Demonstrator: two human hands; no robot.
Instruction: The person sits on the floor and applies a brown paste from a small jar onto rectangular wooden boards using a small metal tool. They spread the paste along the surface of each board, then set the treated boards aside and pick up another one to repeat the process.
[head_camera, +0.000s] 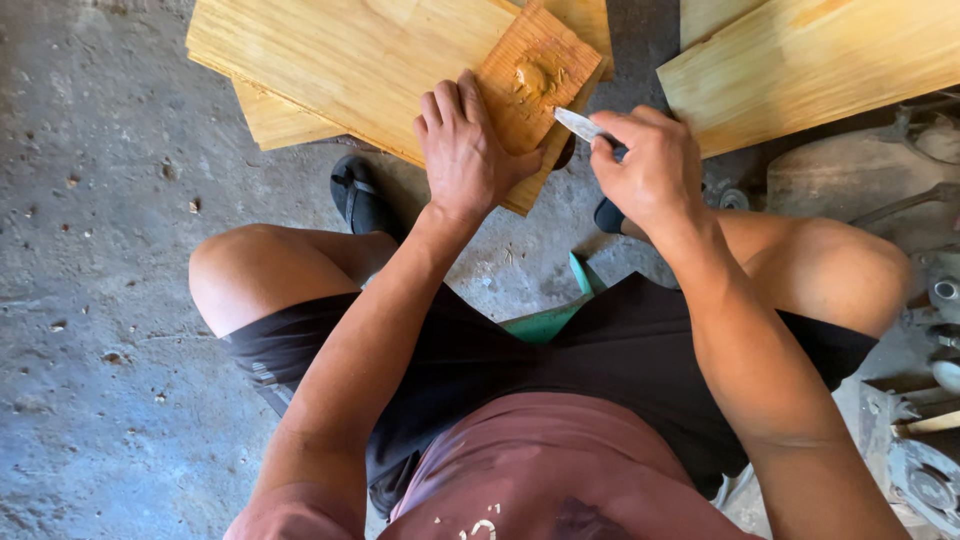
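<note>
Closest to the lens, a faded red shirt and black shorts fill the lower frame, with bare knees spread over a grey concrete floor; the person seems to sit on a low green stool. Further out, the left hand lies flat, fingers spread, pressing down on a small reddish wood block that rests on a stack of pale wooden boards. A dab of tan putty sits on the block's upper face, just beyond the left fingertips. The right hand is closed around a putty knife, its blade tip touching the block's right edge, just beside the left thumb. With the blade so near that thumb, a slip off the edge could nick it, and the block could skid if the pressing eases. Beyond, to the right, another pale board lies apart, with metal machine parts along the right side.
</note>
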